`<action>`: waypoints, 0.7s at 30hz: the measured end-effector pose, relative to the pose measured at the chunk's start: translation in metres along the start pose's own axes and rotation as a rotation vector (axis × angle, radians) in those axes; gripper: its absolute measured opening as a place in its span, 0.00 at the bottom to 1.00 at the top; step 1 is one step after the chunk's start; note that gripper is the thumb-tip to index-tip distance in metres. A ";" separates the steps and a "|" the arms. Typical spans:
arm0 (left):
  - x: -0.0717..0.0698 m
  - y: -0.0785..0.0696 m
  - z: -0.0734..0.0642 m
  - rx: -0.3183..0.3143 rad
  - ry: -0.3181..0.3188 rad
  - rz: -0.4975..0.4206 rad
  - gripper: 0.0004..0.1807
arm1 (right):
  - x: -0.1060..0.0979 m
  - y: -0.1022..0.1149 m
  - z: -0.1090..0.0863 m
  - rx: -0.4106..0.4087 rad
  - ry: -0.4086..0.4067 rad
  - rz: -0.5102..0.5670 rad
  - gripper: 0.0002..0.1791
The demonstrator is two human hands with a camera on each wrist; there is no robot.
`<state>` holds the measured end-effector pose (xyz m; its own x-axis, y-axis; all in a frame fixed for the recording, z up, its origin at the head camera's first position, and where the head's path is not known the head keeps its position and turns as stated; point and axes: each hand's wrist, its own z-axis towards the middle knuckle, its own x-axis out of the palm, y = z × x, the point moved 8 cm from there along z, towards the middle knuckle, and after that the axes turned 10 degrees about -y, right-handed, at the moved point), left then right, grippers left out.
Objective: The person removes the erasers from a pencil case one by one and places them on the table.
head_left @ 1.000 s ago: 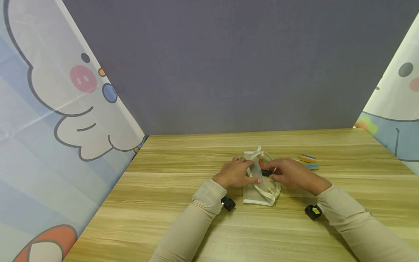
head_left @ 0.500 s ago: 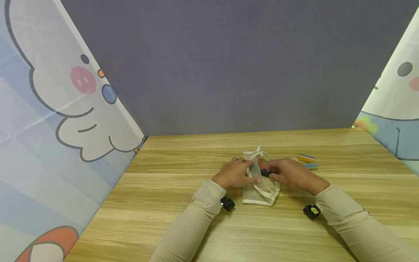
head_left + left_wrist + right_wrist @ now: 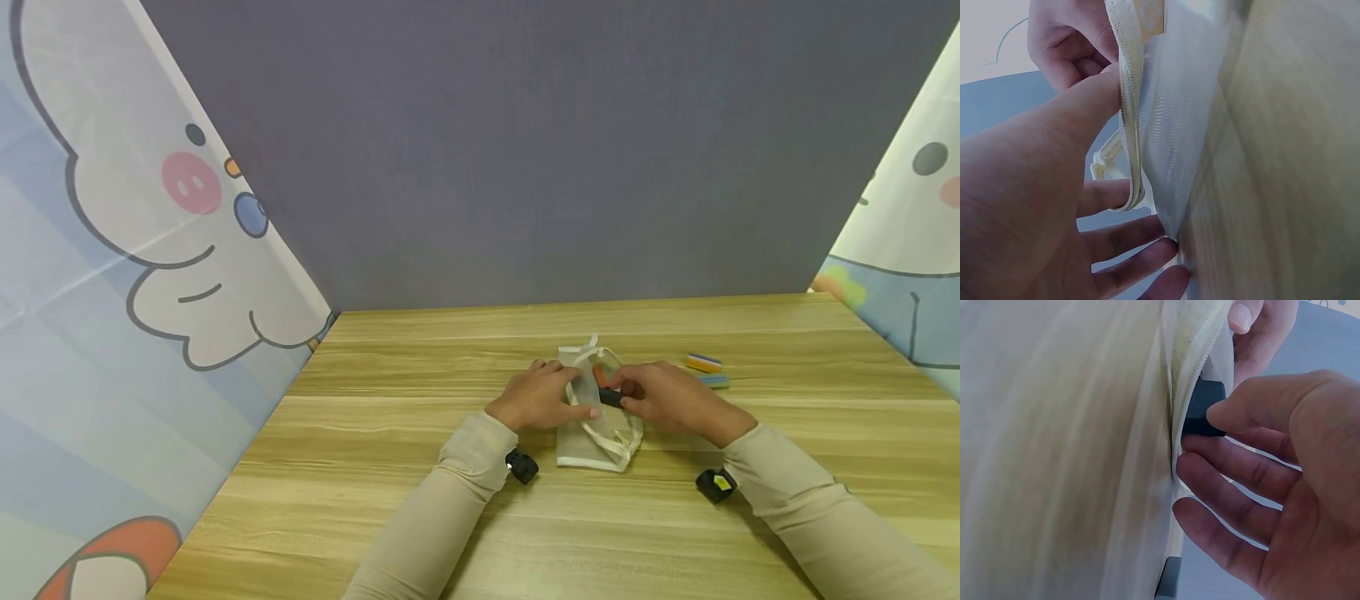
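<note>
A pale mesh zipper pouch [image 3: 581, 447] lies on the table with its mouth spread wide. My left hand [image 3: 536, 397] is at its left side, thumb and index finger stretched apart at the zippered edge [image 3: 1130, 106]; the other fingers extend along the mesh. My right hand [image 3: 667, 402] reaches into the mouth from the right. Between its thumb and fingers it pinches a small black block [image 3: 1205, 407], partly inside the zipper edge. An orange-red piece [image 3: 600, 375] shows inside the pouch, just beyond the black block.
Right of the pouch, behind my right hand, lie an orange, white and blue striped block [image 3: 703, 362] and a blue-green striped block [image 3: 714, 381]. A grey panel [image 3: 555, 167] rises along the table's back edge. Cartoon-printed cloth [image 3: 112, 250] hangs at the left, more at the right.
Both hands stay almost in place, the left still at the pouch's mouth. The right hand's fingertips have shifted slightly around the black block.
</note>
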<state>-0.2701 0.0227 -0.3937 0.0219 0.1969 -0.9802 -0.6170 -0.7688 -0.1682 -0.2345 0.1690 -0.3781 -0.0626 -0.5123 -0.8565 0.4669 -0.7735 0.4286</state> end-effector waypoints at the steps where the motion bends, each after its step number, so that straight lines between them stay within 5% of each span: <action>1: 0.000 0.000 0.000 0.000 -0.001 0.000 0.42 | 0.000 0.000 0.000 0.001 0.001 -0.002 0.13; 21: 0.001 0.001 0.001 0.000 -0.005 -0.013 0.42 | 0.001 0.000 -0.001 -0.001 -0.013 -0.017 0.19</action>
<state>-0.2710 0.0230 -0.3952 0.0261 0.2092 -0.9775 -0.6163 -0.7665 -0.1805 -0.2332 0.1689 -0.3790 -0.0823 -0.5038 -0.8599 0.4661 -0.7821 0.4136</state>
